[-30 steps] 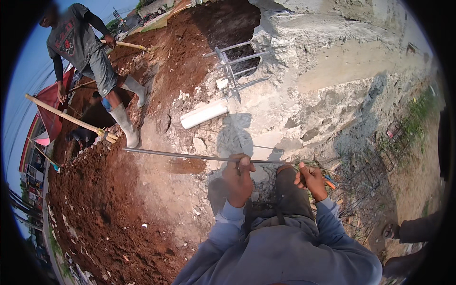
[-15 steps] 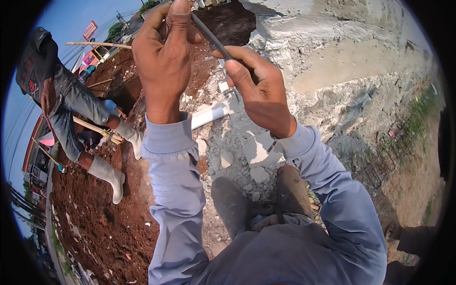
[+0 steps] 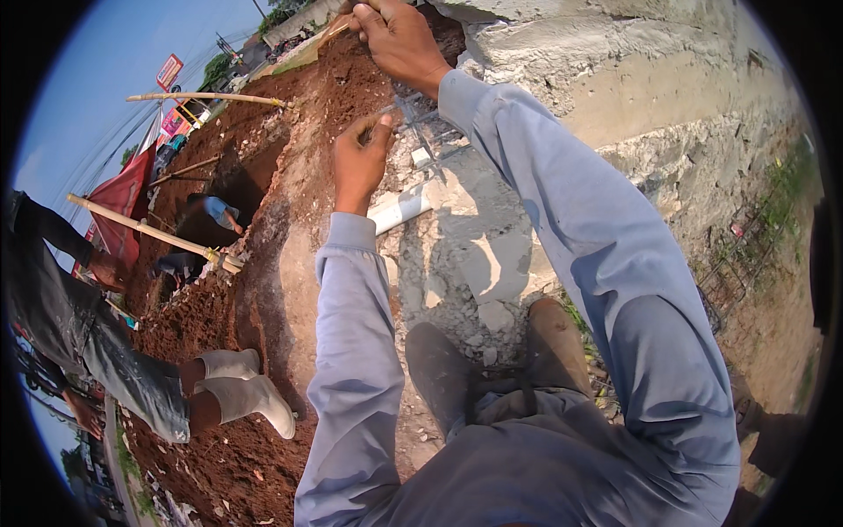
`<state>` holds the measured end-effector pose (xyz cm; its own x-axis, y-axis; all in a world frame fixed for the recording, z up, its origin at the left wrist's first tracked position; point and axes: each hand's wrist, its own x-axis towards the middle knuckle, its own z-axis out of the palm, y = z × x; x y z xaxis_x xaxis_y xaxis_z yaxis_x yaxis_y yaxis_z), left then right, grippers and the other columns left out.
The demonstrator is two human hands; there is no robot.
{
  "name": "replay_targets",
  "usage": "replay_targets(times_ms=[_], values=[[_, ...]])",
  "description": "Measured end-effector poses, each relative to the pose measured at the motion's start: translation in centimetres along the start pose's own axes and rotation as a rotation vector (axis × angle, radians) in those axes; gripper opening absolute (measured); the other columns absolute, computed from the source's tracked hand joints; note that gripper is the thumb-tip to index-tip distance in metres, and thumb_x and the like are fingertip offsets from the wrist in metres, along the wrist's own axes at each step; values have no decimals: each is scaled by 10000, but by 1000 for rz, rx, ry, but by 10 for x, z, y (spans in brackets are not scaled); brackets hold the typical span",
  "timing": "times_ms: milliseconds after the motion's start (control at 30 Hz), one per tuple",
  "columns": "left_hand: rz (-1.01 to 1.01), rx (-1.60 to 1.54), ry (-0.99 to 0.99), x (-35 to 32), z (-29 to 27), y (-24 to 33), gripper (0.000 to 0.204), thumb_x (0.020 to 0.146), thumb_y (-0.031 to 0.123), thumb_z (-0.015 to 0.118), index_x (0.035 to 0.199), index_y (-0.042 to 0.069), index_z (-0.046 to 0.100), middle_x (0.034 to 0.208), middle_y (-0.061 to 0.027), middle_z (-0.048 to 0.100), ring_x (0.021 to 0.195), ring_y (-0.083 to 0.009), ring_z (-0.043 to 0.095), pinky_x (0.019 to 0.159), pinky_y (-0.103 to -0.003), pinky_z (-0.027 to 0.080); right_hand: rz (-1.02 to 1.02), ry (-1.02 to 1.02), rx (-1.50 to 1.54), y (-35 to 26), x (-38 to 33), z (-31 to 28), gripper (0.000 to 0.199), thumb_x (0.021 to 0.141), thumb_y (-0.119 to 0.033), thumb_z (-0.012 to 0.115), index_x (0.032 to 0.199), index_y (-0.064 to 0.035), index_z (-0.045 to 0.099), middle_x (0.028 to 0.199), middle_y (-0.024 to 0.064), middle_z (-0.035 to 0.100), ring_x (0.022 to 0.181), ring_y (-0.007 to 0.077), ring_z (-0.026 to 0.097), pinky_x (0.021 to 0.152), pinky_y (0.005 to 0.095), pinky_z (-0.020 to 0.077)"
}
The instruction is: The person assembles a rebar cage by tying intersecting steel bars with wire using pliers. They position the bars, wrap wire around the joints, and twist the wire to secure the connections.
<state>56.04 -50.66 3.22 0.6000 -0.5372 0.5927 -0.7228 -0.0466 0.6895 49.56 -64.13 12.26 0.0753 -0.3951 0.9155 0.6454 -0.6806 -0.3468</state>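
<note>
Right hand (image 3: 397,37) cut off at top, left hand (image 3: 358,162) contents unclear

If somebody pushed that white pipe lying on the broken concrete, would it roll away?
The white pipe looks round and smooth, so a sideways push would probably start it rolling. It likely would not get far, because it lies among rough concrete rubble that should catch it. It looks like a short hollow plastic piece, so it is probably light and stiff.
</note>
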Motion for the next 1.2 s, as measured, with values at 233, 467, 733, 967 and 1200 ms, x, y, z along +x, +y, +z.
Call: replay_targets(times_ms=[233, 467, 733, 967, 1200], values=[[-41, 162, -75, -2, 14, -9, 421, 862, 410, 702, 1055, 38, 735, 924, -201, 723, 918, -304, 694, 849, -384, 503, 280, -132, 103, 39, -21, 2, 332, 1033, -331, 495, 1120, -62, 668, 767, -16, 569, 678, 63, 496, 603, 232, 433], [-76, 82, -104, 8, 14, -28, 328, 879, 352, 672, 987, 53, 753, 907, -207, 714, 893, -297, 676, 856, -372, 483, 569, -160, 411, 42, -32, -5, 295, 1050, -286, 456, 1215, -84, 592, 814, 9, 569, 702, 75, 525, 652, 258, 509], [-142, -92, -178, 16, 12, -38, 312, 894, 318, 651, 910, 23, 752, 819, -108, 690, 705, -210, 590, 685, -341, 453, 686, -328, 220, 36, -27, -9, 282, 1065, -290, 379, 1134, -63, 533, 934, 81, 668, 811, 141, 677, 680, 282, 534], [-415, -289, -238, 8, 15, -9, 397, 954, 391, 588, 910, 12, 696, 566, 5, 549, 388, -57, 321, 389, -249, 236, 609, -466, 118, 37, -18, -22, 295, 1047, -273, 382, 1121, -44, 553, 942, 110, 713, 807, 171, 710, 658, 310, 533], [-506, -483, -200, 8, 16, -18, 399, 967, 397, 572, 934, 17, 690, 583, -6, 569, 389, -61, 325, 388, -241, 240, 568, -517, 80, 36, -20, -28, 270, 1029, -250, 426, 1114, -29, 556, 892, 115, 720, 771, 197, 720, 685, 328, 541]])
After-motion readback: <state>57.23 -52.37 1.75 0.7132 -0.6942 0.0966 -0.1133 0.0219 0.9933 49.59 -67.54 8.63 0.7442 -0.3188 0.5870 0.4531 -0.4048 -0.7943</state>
